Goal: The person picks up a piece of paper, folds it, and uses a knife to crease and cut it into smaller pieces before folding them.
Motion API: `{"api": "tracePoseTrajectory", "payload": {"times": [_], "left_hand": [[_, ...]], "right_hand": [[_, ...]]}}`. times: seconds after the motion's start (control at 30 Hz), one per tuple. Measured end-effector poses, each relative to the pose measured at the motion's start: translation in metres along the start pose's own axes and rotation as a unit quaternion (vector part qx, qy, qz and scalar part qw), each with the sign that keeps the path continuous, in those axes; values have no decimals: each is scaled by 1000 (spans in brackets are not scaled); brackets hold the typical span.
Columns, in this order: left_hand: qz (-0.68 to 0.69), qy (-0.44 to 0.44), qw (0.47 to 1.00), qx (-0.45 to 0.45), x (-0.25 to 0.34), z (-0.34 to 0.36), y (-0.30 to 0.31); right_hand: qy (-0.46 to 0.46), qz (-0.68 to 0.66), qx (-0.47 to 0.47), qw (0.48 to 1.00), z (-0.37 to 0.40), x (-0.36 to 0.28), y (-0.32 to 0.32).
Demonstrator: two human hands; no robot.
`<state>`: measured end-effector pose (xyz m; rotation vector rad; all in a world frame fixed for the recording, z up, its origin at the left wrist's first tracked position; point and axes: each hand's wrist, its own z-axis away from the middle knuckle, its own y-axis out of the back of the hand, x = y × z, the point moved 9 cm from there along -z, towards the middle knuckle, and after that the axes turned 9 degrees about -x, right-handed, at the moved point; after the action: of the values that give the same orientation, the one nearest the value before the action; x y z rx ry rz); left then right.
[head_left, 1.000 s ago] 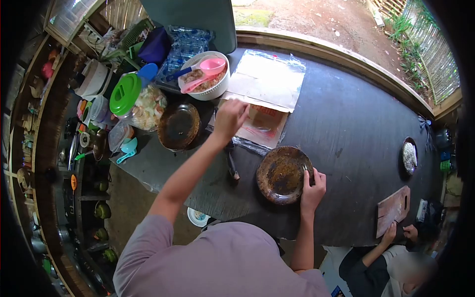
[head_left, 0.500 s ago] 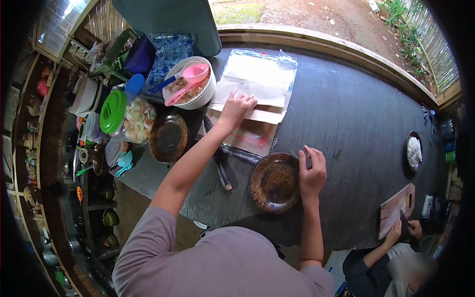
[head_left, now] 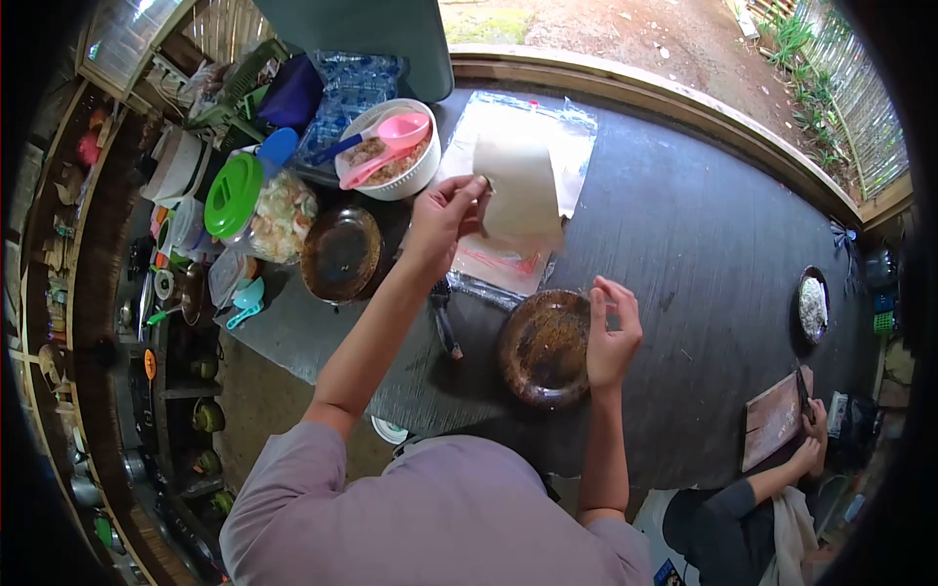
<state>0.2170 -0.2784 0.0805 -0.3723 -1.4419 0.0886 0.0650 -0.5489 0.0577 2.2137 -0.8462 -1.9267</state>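
Note:
My left hand (head_left: 447, 217) pinches the left edge of a brown paper sheet (head_left: 520, 195), which hangs raised over a stack of papers and clear plastic (head_left: 467, 139). My right hand (head_left: 613, 332) is beside the right rim of a dark, rust-stained round plate (head_left: 547, 350); its fingers are curled toward the thumb, and whether anything is between them is too small to tell. A knife (head_left: 446, 322) lies between that plate and a second dark plate (head_left: 341, 254). Behind the second plate, a white bowl (head_left: 422, 176) holds reddish food and a pink ladle (head_left: 403, 129).
A green-lidded container (head_left: 234, 195) stands at the left. At the far right is a plate of white stuff (head_left: 813, 305). A co-worker's hands (head_left: 809, 447) are at a wooden board (head_left: 772, 420) with a knife. The window ledge (head_left: 664, 98) runs behind the table.
My left hand has gone from resting on the papers to gripping one sheet, now lifted and turned. My right hand stays near the plate. The co-worker's hands and knife have shifted.

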Motion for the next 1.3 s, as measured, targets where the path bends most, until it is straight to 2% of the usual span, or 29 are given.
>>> {"api": "tracePoseTrajectory", "payload": {"times": [0.1, 0.2, 0.23, 0.33, 0.4, 0.47, 0.53, 0.67, 0.7, 0.73, 0.77, 0.8, 0.87, 0.93, 1.0, 1.03, 1.1, 1.13, 1.2, 1.23, 1.27, 1.3], "left_hand": [[16, 73, 993, -89, -40, 29, -16], [36, 159, 983, -81, -79, 61, -25], [39, 158, 983, -83, -85, 71, -29], [81, 164, 978, -95, -106, 101, -43], [36, 185, 976, -109, -130, 117, -42], [42, 156, 980, -114, -155, 121, -33], [-41, 132, 986, -88, -159, 122, -21], [-67, 70, 992, -87, -145, 111, -17], [-130, 8, 990, -50, -136, 105, -7], [-207, 2, 978, -22, -132, 97, 8], [-213, -11, 977, -2, -129, 88, 21], [-219, -23, 975, 16, -127, 82, 33], [-226, 26, 973, 30, -129, 77, 53], [-223, 10, 973, 66, -134, 71, 70], [-192, -19, 979, 68, -130, 70, 74], [-183, -26, 979, 86, -128, 70, 79], [-190, -36, 973, 128, -121, 73, 90], [-189, -36, 972, 132, -120, 73, 94], [-202, -14, 969, 145, -119, 72, 97], [-199, -12, 969, 149, -117, 73, 95], [-160, -22, 977, 140, -115, 73, 91], [-122, -34, 983, 131, -112, 71, 88]], "right_hand": [[-52, -247, -69, 965, 6, 0, -7], [-48, -289, -122, 948, 21, -12, -16], [-60, -317, -127, 938, 27, -11, -20], [-104, -283, -118, 946, 47, -6, -24], [-105, -262, -89, 955, 61, -3, -22], [-154, -195, -103, 963, 75, 17, -25], [-142, -177, -113, 967, 87, 31, -29], [-152, -156, -128, 968, 95, 29, -35], [-186, -182, -117, 958, 93, 24, -34], [-220, -208, -105, 947, 92, 24, -34], [-164, -92, -81, 979, 77, 20, -27], [-162, -92, -78, 979, 63, 26, -30], [33, 18, -23, 999, 22, 2, -22], [61, 56, -38, 996, -24, 4, -32], [196, 190, -26, 962, -59, -37, -44], [197, 190, -22, 961, -77, -37, -52], [264, 275, -46, 923, -98, -36, -90], [267, 274, -49, 923, -108, -32, -101], [163, 302, -219, 913, -132, 1, -138], [97, 293, -247, 918, -144, 16, -144], [99, 294, -251, 917, -146, 22, -144], [84, 231, -212, 946, -149, 14, -128]]}}
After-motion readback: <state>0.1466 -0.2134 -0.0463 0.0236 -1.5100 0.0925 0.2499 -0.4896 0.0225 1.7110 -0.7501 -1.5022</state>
